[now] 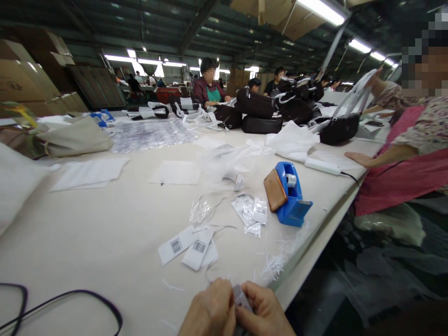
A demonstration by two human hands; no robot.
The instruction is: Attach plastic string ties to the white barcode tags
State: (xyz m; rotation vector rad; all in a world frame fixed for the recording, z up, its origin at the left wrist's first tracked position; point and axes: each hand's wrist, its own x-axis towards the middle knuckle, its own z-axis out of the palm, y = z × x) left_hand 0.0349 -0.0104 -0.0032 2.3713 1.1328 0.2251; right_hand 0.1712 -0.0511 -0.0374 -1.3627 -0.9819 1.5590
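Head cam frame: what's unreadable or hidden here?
- Small grey item pinched between left hand and right hand: mostly covered by the fingers, and the bottom edge cuts both hands off.
- Barcode tags: print too small to read.
- Dark cord: runs off the left and bottom edges.
- Tape dispenser: a brown phone-like object leans on it, hiding its left side.

A wide pale surface point(105, 233) carries barcode tags point(189, 247) near the front, small clear packets point(250, 210) just beyond them, and a blue tape dispenser point(289, 196) to the right. White sheets point(89, 173) lie left; dark bags point(261, 114) crowd the far end.
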